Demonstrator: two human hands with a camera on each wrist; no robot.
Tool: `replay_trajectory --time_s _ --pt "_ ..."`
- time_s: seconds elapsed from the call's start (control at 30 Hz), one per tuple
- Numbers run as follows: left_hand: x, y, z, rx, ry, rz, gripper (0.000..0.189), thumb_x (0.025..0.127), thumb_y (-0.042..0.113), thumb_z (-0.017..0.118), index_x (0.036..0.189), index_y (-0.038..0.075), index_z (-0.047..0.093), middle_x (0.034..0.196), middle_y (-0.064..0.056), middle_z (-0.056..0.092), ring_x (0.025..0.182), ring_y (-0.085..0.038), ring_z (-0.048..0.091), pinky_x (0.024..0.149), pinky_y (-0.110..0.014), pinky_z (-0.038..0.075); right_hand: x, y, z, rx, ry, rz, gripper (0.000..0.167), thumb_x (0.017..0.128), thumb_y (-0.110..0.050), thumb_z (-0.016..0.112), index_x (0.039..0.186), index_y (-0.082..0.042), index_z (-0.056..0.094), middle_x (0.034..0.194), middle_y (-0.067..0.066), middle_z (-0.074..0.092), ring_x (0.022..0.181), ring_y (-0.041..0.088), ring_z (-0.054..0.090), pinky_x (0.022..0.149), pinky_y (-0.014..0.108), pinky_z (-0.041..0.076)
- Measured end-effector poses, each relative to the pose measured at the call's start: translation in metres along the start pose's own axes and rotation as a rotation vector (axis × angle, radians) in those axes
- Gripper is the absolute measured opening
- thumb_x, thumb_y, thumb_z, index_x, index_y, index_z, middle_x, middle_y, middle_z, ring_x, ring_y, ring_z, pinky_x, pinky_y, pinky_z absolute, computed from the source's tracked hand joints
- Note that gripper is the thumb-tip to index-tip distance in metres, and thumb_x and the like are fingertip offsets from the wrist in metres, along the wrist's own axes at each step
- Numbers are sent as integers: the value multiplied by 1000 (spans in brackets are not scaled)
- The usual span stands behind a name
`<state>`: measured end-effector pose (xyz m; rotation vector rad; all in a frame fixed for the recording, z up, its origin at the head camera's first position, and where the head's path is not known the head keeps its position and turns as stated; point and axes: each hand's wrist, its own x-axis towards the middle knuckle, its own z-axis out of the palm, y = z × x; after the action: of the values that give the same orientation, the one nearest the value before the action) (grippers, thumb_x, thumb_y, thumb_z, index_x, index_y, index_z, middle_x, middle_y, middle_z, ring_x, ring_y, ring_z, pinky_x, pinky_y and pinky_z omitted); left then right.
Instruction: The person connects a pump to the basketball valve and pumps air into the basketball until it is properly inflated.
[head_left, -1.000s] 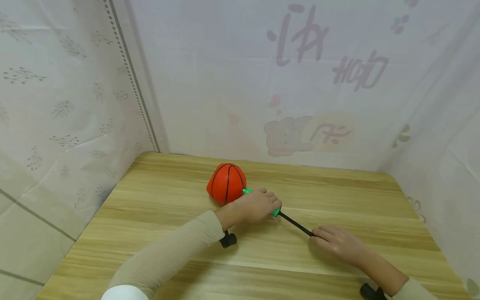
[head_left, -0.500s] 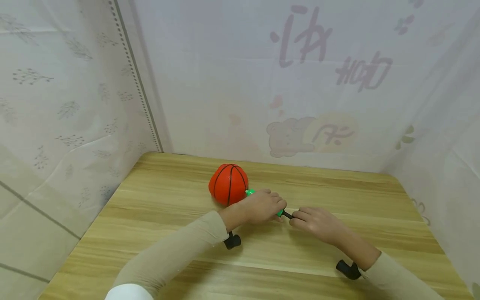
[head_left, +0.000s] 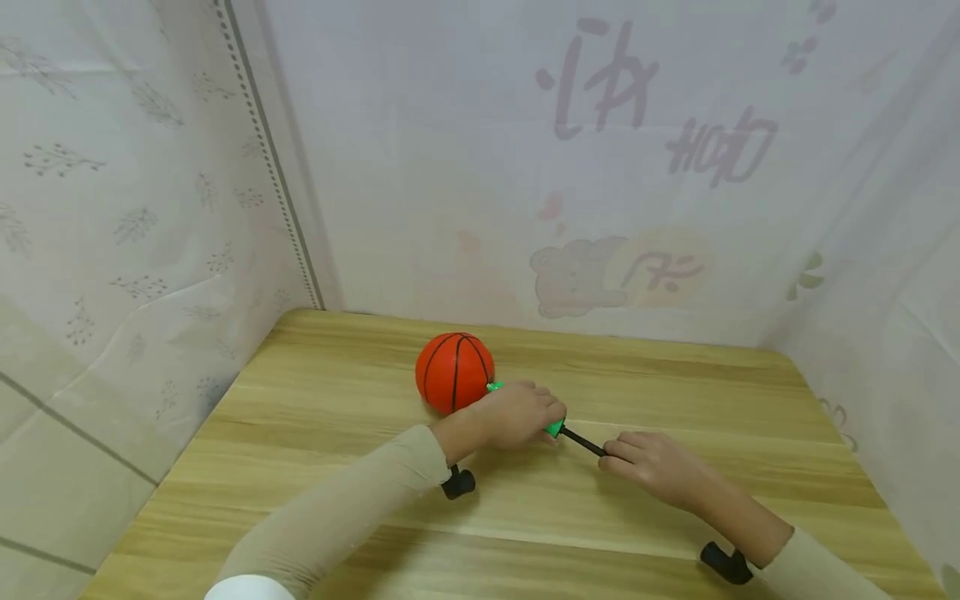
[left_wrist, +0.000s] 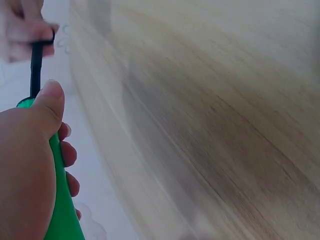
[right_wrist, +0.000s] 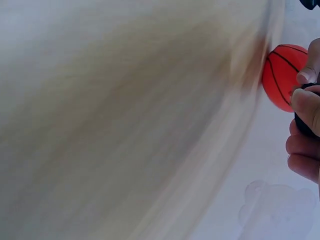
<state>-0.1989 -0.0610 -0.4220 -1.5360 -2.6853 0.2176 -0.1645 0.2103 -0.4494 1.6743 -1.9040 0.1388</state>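
Observation:
A small red toy basketball point(head_left: 454, 373) with black lines sits toward the back of the table and looks round. The green nozzle end of a hand pump point(head_left: 555, 427) meets its right side. My left hand point(head_left: 516, 414) wraps round the green barrel point(left_wrist: 66, 215), thumb lying along it in the left wrist view. From the barrel's other end a black rod point(head_left: 583, 442) sticks out, partly drawn. My right hand point(head_left: 660, 468) grips the black handle point(right_wrist: 304, 125) at the rod's end, best seen in the right wrist view. The fingers hide most of the pump in the head view.
The wood-grain table point(head_left: 360, 358) is bounded by pale printed cloth point(head_left: 420, 167) at the back and both sides. Black camera mounts point(head_left: 459, 483) hang under the wrists, close over the tabletop.
My right hand pushed the handle in toward the left hand, then drew it partway back out. The basketball went from dented and angular to rounder. My left hand stayed about in place.

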Motion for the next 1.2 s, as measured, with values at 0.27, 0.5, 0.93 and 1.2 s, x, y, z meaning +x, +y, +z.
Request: replay_trajectory --time_s 0.27,0.5,0.93,1.2 --pt "-3 -3 0 2 -10 -6 33 102 45 58 118 16 59 102 9 63 93 -9 54 81 -21 42 -25 -10 -15 -12 7 8 43 113 -14 33 92 -10 70 88 0 70 72 11 62 63 22 53" --pt "3 0 4 31 -25 -15 31 101 46 59 113 18 58 101 11 62 93 -8 54 78 -19 39 -13 -8 -5 -7 -29 34 44 113 -15 29 96 -11 69 91 -1 69 75 10 62 65 20 53" --pt "10 9 4 102 -22 15 32 102 49 55 110 18 57 106 11 64 96 -7 56 76 -19 38 23 8 21 -47 14 -20 44 113 -13 29 95 -11 69 90 -1 69 72 10 60 62 17 49" --pt "9 4 -3 38 -30 5 30 102 46 57 113 19 58 108 11 64 97 -8 55 81 -20 41 15 7 12 -43 37 -7 43 113 -13 31 92 -10 68 89 0 70 72 11 62 64 19 52"
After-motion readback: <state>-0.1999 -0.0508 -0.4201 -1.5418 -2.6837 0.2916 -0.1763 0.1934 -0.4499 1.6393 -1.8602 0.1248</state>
